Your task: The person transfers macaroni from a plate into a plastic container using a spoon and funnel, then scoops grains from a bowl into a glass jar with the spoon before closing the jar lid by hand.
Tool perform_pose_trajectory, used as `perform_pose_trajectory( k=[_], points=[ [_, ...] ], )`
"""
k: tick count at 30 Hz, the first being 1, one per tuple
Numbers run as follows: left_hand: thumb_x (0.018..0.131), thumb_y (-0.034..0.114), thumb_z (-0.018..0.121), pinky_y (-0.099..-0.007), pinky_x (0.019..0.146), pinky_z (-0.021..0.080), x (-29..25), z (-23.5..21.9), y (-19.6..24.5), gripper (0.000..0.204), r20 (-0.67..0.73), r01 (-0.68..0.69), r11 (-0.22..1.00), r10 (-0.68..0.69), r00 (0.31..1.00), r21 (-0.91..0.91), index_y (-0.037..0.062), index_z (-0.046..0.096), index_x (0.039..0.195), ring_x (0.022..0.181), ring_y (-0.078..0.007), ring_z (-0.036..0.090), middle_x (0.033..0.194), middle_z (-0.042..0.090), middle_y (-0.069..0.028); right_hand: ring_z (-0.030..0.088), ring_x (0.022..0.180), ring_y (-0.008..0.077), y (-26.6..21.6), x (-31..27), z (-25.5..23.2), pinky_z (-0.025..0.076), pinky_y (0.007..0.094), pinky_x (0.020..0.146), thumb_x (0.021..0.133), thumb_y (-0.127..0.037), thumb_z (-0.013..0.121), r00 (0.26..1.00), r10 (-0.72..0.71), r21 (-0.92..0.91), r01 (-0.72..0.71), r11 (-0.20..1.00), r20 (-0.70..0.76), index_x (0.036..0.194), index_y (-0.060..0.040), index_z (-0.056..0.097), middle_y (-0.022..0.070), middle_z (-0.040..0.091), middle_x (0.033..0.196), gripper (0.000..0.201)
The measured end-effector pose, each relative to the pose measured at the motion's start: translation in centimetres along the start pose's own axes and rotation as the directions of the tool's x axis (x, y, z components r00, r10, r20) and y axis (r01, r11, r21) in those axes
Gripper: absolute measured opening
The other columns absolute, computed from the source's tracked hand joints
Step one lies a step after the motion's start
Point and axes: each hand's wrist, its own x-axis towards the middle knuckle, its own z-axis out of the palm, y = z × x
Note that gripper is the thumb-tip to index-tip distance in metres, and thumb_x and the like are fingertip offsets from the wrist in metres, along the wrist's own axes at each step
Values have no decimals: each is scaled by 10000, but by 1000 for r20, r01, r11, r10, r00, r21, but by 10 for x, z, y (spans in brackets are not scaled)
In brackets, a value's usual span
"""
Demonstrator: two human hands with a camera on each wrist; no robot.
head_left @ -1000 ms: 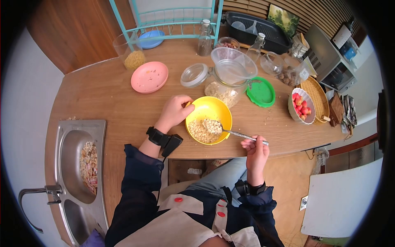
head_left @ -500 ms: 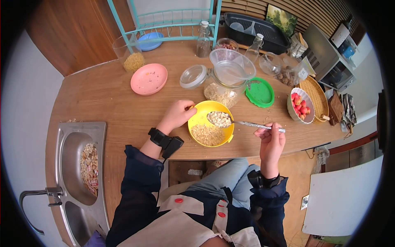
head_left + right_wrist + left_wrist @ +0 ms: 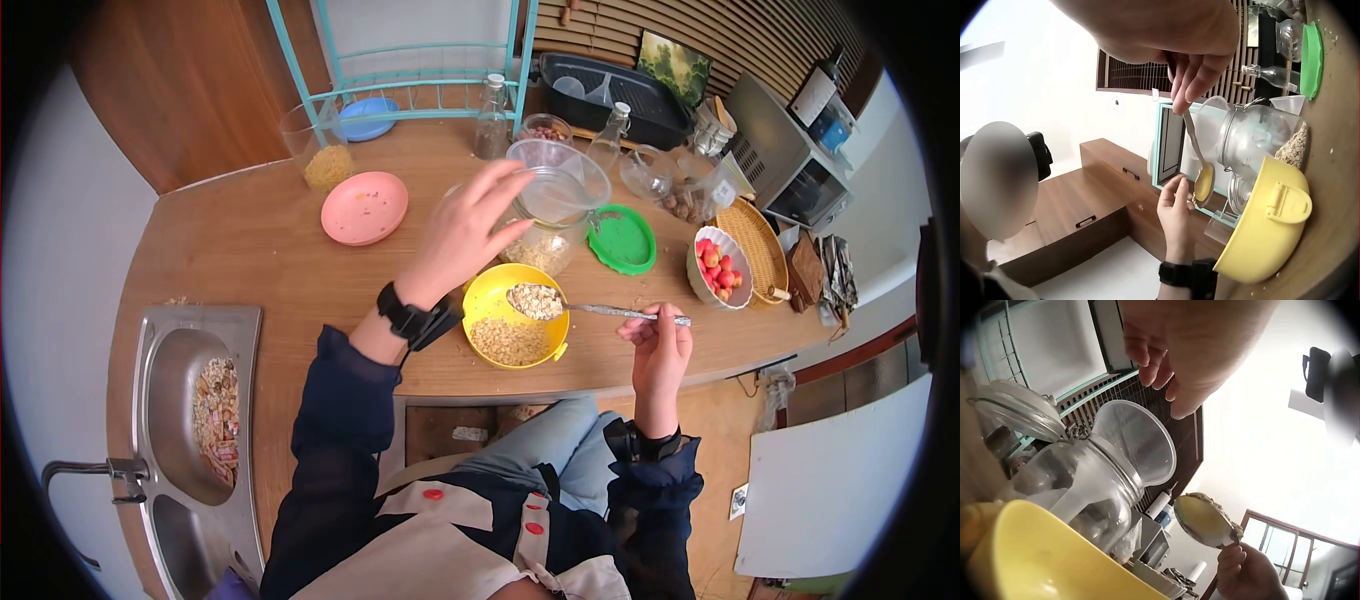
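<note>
My right hand (image 3: pixel 660 355) pinches the patterned handle of a metal spoon (image 3: pixel 600 309). Rolled oats (image 3: pixel 536 301) heap its bowl, held over a yellow bowl (image 3: pixel 515 275) with more oats inside. My left hand (image 3: pixel 465 235) is raised between the yellow bowl and a clear plastic funnel (image 3: pixel 590 190), fingers extended and nothing in them. In the left wrist view that funnel sits in the mouth of a glass clip-top jar (image 3: pixel 1097 519), whose lid (image 3: pixel 1022 409) hangs open. Oats lie at the bottom of the jar in the head view.
A pink plate (image 3: pixel 365 208) lies left of the jar, a green lid (image 3: pixel 622 240) right of it. Further right stand a white bowl of red fruit (image 3: pixel 720 268) and a wicker tray (image 3: pixel 757 240). Behind are glass bottles (image 3: pixel 611 135) and a turquoise rack (image 3: pixel 420 112). A sink (image 3: pixel 165 345) is at left.
My left hand has let go of the yellow bowl's rim and risen toward the funnel. My right hand has lifted the loaded spoon and shifted right; the yellow bowl has turned.
</note>
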Motion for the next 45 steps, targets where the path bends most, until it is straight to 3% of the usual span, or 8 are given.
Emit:
perform_pose_trajectory(
  k=[2,8,15,20,26,35,45],
  points=[
    [756,94,636,-313,674,480,9,12,-4,368,121,12,998,-5,993,-54,52,543,1109,785,-240,590,1000,562,-81,620,629,208,0,-5,1,515,299,598,942,-202,396,1000,-4,-1,4,1000,-3,904,-4,499,146,610,710,226],
    [772,89,619,-289,691,485,-2,28,-26,322,196,41,989,-12,981,-142,41,551,1083,775,-197,594,1040,538,-94,620,629,211,-5,-7,-3,515,300,601,942,-207,399,999,-15,-3,15,1000,-34,906,-7,500,143,611,711,226],
    [767,74,623,-281,728,479,-14,25,-20,339,134,128,961,-97,986,-244,33,545,1093,834,-172,572,1105,506,-83,619,617,214,-16,-3,-1,510,291,594,942,-206,400,999,-41,-19,41,999,4,901,-10,499,149,614,711,224],
    [760,59,626,-279,749,469,-20,24,-16,530,95,130,977,-115,989,-168,38,409,1244,879,-165,556,1270,391,-119,618,611,209,-31,9,2,502,282,579,941,-208,400,997,-59,-17,60,998,43,896,-14,500,145,614,699,223],
    [763,33,608,-291,753,470,-30,27,-25,615,66,217,952,-208,976,-215,36,315,1304,892,-181,560,1288,372,-146,614,605,188,-55,36,14,512,274,577,935,-213,414,993,-88,24,86,996,73,893,-20,519,125,612,701,223],
    [771,57,601,-292,731,482,-35,27,-26,596,91,162,984,-155,984,-75,39,323,1298,890,-201,576,1289,389,-144,624,668,192,-65,95,33,510,260,641,930,-224,429,977,-135,58,128,990,162,922,-1,521,119,619,762,241],
    [786,84,587,-331,776,477,-37,30,-21,521,105,106,994,-105,989,-5,66,398,1271,962,-227,574,1253,426,-127,632,815,236,-45,95,27,513,271,719,938,-217,418,989,-127,-37,130,991,71,985,34,500,171,610,881,268]
  ],
)
